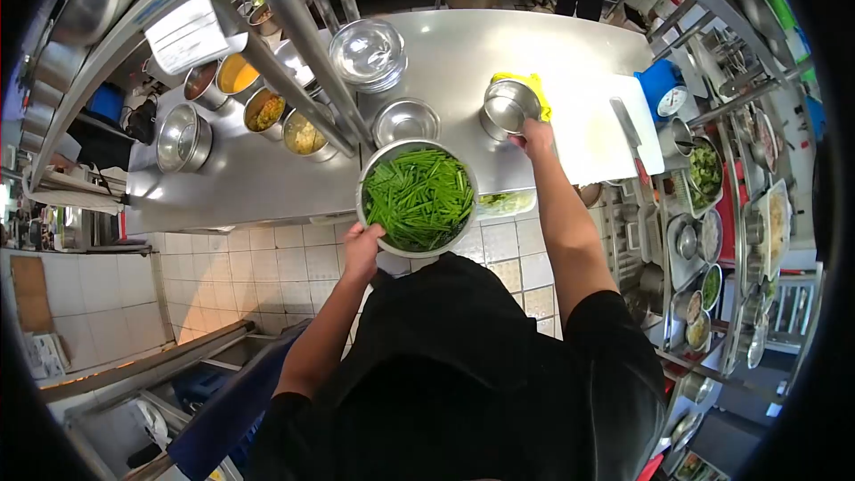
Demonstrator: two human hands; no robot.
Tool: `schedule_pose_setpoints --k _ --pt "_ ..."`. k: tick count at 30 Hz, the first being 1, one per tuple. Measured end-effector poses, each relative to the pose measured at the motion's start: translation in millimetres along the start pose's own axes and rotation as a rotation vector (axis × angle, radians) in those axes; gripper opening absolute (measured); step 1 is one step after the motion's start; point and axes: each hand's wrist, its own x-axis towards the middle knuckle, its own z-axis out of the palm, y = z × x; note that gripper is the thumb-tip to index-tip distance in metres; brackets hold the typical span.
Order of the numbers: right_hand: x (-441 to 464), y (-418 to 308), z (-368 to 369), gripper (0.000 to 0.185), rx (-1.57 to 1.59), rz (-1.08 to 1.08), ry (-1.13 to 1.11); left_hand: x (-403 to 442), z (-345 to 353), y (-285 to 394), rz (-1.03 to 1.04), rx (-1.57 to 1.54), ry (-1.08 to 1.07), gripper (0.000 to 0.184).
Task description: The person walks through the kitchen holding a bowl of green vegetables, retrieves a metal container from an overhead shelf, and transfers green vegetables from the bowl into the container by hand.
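My left hand (362,251) grips the near-left rim of a round metal bowl (475,187), which is tilted toward me over the table's front edge. Cut lengths of a green, chive-like vegetable (419,200) fill this bowl. Farther right, my right hand (534,137) has its fingers closed on the near-right rim of a smaller metal pot (511,109) on the steel table. Nothing shows inside that pot. A yellow cloth (540,93) lies just behind it. Another shallow metal bowl (406,122) sits directly beyond the greens.
Stacked metal bowls (367,53) stand at the back by the shelf posts. Several food pots, one with orange liquid (237,76), are at left. On the right, a knife (626,122) rests on a white cutting board (592,138), near a blue scale (661,89) and a loaded rack.
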Motion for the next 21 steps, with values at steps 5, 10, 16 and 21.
schedule_pose_setpoints --k 5,10,16,21 --pt "-73.8 -9.2 -19.8 0.033 -0.535 -0.697 0.162 25.6 24.5 -19.5 -0.009 0.083 -0.058 0.017" --pt "-176.6 13.4 6.7 0.06 -0.778 -1.18 -0.743 47.8 45.5 -45.3 -0.058 0.064 -0.117 0.016" --pt "-160.8 23.5 55.2 0.082 -1.395 -1.006 -0.806 55.4 73.5 -54.5 -0.129 0.061 -0.058 0.014" --pt "-131.5 26.8 60.6 0.053 -1.302 -0.934 -0.946 64.0 88.1 -59.2 -0.087 0.024 -0.005 0.019"
